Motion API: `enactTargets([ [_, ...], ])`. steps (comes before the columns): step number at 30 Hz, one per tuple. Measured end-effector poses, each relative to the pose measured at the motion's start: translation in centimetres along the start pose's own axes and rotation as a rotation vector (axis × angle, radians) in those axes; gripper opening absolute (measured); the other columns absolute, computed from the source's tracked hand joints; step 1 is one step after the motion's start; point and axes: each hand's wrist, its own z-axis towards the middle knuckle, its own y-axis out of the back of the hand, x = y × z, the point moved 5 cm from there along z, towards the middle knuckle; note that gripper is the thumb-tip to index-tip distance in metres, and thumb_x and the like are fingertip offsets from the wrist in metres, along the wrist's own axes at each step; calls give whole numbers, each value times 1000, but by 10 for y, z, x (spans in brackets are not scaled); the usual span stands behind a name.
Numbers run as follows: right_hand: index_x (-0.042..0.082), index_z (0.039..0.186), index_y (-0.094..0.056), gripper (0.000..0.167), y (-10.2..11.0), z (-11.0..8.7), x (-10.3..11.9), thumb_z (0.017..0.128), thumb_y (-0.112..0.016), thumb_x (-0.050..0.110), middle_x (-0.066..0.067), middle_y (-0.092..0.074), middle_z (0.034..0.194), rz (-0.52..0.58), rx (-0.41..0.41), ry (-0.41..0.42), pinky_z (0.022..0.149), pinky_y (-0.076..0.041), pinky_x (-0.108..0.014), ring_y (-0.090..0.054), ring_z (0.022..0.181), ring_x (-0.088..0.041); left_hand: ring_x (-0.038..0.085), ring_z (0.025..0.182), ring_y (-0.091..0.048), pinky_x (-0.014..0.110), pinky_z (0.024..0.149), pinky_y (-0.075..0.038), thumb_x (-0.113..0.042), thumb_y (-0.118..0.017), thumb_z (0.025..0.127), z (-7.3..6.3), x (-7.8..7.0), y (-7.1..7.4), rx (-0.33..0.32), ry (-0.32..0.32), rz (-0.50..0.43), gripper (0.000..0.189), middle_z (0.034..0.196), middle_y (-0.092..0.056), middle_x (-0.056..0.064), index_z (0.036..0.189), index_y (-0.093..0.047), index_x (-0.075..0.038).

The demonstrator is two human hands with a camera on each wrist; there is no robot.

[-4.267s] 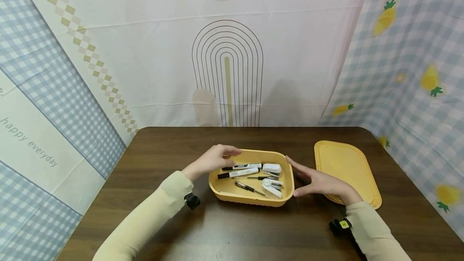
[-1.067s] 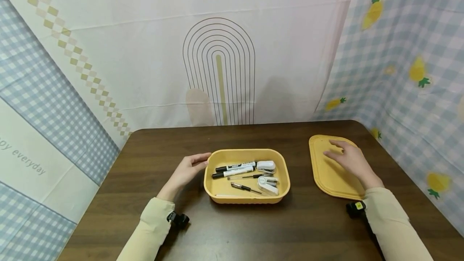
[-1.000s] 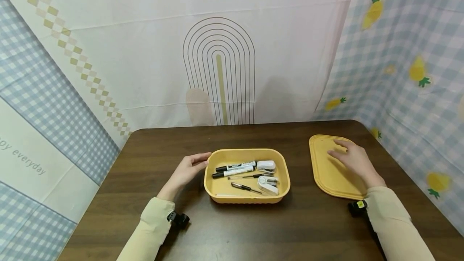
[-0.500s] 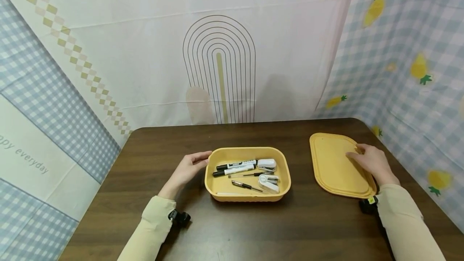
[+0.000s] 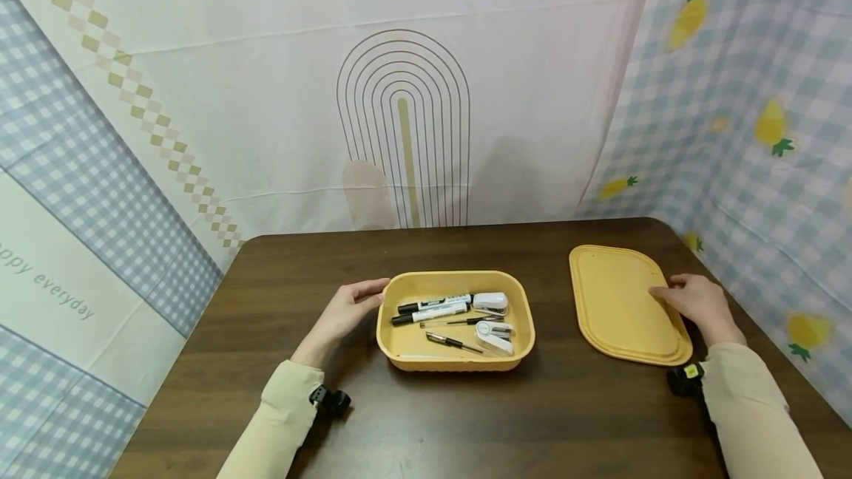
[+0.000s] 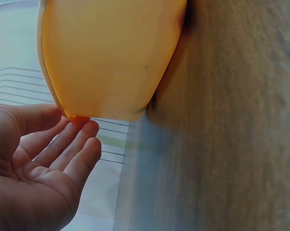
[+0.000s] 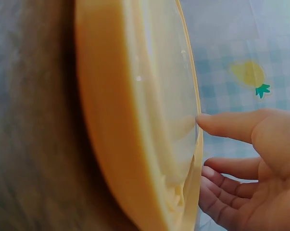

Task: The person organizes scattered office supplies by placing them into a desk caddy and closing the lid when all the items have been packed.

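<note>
A yellow plastic bin (image 5: pixel 456 365) stands on the table, holding two white markers (image 5: pixel 435 312) with black caps, two dark pens (image 5: pixel 452 342) and two white staplers (image 5: pixel 493 337). My left hand (image 5: pixel 342 314) is at the bin's left end. In the left wrist view, its thumb and fingertips touch the bin's rim, fingers loosely extended. A flat yellow lid (image 5: pixel 622 301) lies to the right of the bin. My right hand (image 5: pixel 699 304) reaches over the lid's right edge, thumb tip on its rim in the right wrist view and the other fingertips close along the edge.
The brown wooden table (image 5: pixel 426 427) ends at a pale patterned cloth (image 5: pixel 286 117) behind it. Blue checked cloth with pineapples (image 5: pixel 765 168) hangs at the right. A black camera (image 5: pixel 330 401) is strapped to the left wrist, another camera (image 5: pixel 684 378) to the right.
My left hand left its place over the bin for the bin's left end and stays there. My right hand left the bin's right end, crossed above the lid and came to its right edge.
</note>
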Motion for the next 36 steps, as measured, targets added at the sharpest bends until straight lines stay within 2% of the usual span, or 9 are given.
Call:
enactTargets([
  [10, -21, 131, -50, 75, -1, 5, -1, 99, -57, 46, -42, -50, 128, 56, 42, -9, 76, -53, -53, -56, 104, -53, 27, 121, -61, 44, 103, -47, -14, -64, 100, 1, 0, -1, 0, 13, -5, 40, 134, -63, 16, 137, -61, -1],
  [20, -20, 138, -43, 79, -7, 17, 10, 101, -55, 48, -44, -41, 137, 38, 109, 13, 90, -46, -64, -46, 117, -59, 28, 123, -60, 46, 105, -45, -15, -65, 99, 1, 3, -1, -1, 23, -29, 41, 134, -63, 17, 137, -61, -1],
  [27, -19, 142, -40, 77, -12, 24, 23, 99, -59, 42, -43, -35, 143, 125, 198, -17, 95, -44, -64, -43, 122, -59, 27, 122, -61, 44, 104, -46, -14, -65, 99, 1, 3, -1, 2, 20, -32, 40, 134, -63, 16, 137, -61, -1],
  [31, -20, 141, -40, 73, -16, 31, 30, 98, -63, 35, -42, -35, 144, 155, 246, -40, 95, -47, -59, -49, 120, -54, 26, 122, -61, 43, 104, -46, -13, -65, 99, 0, 1, -1, 2, 23, -36, 40, 134, -63, 16, 137, -61, -1],
  [36, -23, 138, -41, 69, -19, 37, 36, 96, -66, 26, -40, -40, 141, 223, 306, -42, 94, -50, -54, -58, 105, -38, 27, 122, -61, 43, 104, -46, -13, -65, 99, 0, 1, -2, -3, 17, -35, 40, 134, -63, 16, 137, -61, -1],
])
